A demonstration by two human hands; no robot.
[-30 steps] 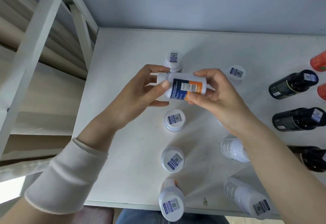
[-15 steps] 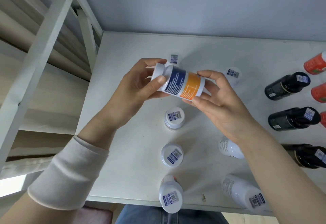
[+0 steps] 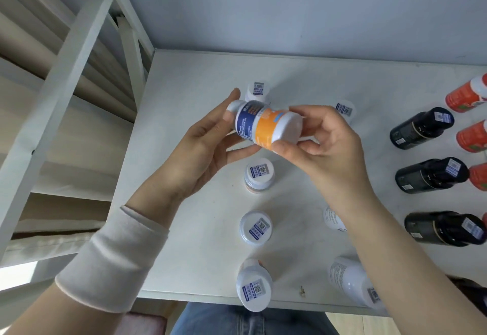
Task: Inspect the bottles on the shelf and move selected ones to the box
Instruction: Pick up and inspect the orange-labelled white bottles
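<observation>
Head view: a person holds one white bottle (image 3: 263,126), labelled blue and orange, up in both hands for a close look.
Bottle's place: in the air between the two hands, clear of the shelf (image 3: 200,229) and above the far end of a row of standing bottles.
Long axis: close to level, running left to right, with the cap end toward the left hand (image 3: 203,147) and the flat base toward the right hand (image 3: 329,145), tipped at the camera.
Left fingers (image 3: 233,96): curled behind the cap and shoulder, thumb underneath, cradling that end.
Right fingers (image 3: 305,110): narrowed on the base rim, forefinger above and thumb below, pinching it.
Step in hand: inspection, by the look of it, with the label side turned upward.
Coming move: both hands already touch the bottle, so either could carry it off. The box is out of view, so which hand lies nearer it cannot be told.
Near neighbours: white-capped bottles (image 3: 259,174) stand upright in a row below the hands, code stickers on their caps.
Further out: black bottles (image 3: 432,179) and red bottles (image 3: 466,95) line the shelf's right side.
</observation>
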